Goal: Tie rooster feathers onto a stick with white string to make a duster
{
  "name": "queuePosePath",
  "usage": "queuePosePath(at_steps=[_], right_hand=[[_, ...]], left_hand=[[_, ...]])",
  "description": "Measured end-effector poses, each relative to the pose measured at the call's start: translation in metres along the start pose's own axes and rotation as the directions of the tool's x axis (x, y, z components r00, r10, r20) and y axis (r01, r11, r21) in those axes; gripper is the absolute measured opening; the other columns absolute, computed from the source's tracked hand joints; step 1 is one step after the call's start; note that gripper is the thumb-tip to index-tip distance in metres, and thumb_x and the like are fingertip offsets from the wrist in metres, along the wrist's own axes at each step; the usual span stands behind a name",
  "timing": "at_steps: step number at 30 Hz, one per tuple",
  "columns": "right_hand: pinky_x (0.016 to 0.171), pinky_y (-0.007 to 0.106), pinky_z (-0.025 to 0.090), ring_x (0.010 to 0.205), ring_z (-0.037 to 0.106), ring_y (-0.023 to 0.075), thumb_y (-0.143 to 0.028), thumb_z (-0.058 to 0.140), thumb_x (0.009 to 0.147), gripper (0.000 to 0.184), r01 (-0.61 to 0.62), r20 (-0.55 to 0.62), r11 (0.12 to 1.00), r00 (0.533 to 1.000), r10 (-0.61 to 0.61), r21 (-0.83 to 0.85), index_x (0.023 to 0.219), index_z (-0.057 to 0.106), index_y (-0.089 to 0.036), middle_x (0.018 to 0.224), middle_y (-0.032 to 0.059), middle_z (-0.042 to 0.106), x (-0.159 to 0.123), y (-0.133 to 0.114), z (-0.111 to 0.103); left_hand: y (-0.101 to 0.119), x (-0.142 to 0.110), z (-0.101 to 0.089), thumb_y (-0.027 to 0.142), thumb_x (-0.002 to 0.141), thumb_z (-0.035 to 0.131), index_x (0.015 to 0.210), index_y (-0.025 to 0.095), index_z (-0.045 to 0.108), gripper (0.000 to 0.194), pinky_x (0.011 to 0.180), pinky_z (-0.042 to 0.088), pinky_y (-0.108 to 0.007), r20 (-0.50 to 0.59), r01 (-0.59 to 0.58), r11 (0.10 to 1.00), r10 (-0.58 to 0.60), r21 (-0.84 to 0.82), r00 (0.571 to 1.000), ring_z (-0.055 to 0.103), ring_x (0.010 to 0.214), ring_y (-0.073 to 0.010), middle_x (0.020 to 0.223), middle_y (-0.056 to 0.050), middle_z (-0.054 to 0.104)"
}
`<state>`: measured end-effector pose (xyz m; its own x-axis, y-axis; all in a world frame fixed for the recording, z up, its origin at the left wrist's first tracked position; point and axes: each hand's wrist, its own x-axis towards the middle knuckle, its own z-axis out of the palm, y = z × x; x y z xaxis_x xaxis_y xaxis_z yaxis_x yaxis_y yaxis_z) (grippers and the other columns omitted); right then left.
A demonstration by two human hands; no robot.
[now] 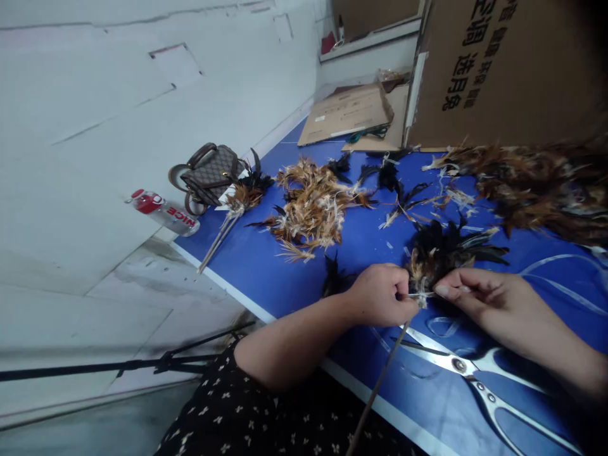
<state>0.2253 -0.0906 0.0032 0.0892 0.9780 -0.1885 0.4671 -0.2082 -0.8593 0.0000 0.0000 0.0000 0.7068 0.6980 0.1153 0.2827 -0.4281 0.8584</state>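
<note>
Head view shows the left hand point(380, 294) and right hand point(479, 294) pinching a black-and-tan feather bundle point(441, 256) on a thin wooden stick point(380, 380), above the blue table point(285, 272), near silver scissors point(479, 373).

1 head-worn view — forward and down, close over the blue table point(285, 266).
</note>
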Motion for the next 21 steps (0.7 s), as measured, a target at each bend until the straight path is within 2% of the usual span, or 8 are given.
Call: queuePosePath(at_steps=[4,10,16,21], right_hand=[[0.060,0.028,0.041,0.069,0.056,0.0183,-0.084,0.061,0.092,0.066,0.030,0.006,0.998,1.000,-0.029,-0.059,0.091,0.077,-0.020,0.079,0.0050,0.071,0.0018,0.0084,0.0006],[0.071,0.032,0.045,0.077,0.064,0.0218,-0.072,0.060,0.095,0.053,0.086,-0.016,0.985,0.996,-0.089,-0.151,0.086,0.073,-0.021,0.083,0.0046,0.073,0.0050,0.0112,0.0006],[0.067,0.032,0.042,0.071,0.059,0.0204,-0.062,0.055,0.095,0.044,0.129,-0.025,0.969,0.990,-0.137,-0.211,0.079,0.067,-0.022,0.074,0.0029,0.067,0.0081,0.0086,0.0031],[0.065,0.031,0.042,0.068,0.058,0.0201,-0.062,0.055,0.096,0.046,0.164,-0.060,0.961,0.982,-0.181,-0.221,0.075,0.065,-0.023,0.069,0.0023,0.065,0.0083,0.0053,0.0052]], left_hand=[[0.0000,0.0002,-0.0005,0.011,0.063,0.078,0.060,0.021,0.048,0.032,0.059,0.032,-0.026,0.007,0.025,0.999,-0.025,0.028,1.000,0.040,0.058,-0.0094,0.063,0.006,0.047],[0.0015,-0.0011,-0.0009,0.013,0.065,0.076,0.060,0.021,0.047,0.031,0.060,0.032,-0.027,-0.004,0.029,0.991,-0.029,0.130,1.000,0.040,0.059,-0.0103,0.066,0.004,0.048],[0.0006,0.0005,0.0003,0.015,0.065,0.075,0.060,0.022,0.047,0.030,0.061,0.034,-0.028,-0.008,0.039,0.979,-0.038,0.202,0.999,0.042,0.061,-0.0121,0.067,0.003,0.050],[0.0003,-0.0003,-0.0002,0.017,0.067,0.078,0.061,0.021,0.052,0.027,0.061,0.036,-0.027,-0.037,0.057,0.985,-0.051,0.163,0.998,0.045,0.061,-0.0122,0.066,0.003,0.052]])
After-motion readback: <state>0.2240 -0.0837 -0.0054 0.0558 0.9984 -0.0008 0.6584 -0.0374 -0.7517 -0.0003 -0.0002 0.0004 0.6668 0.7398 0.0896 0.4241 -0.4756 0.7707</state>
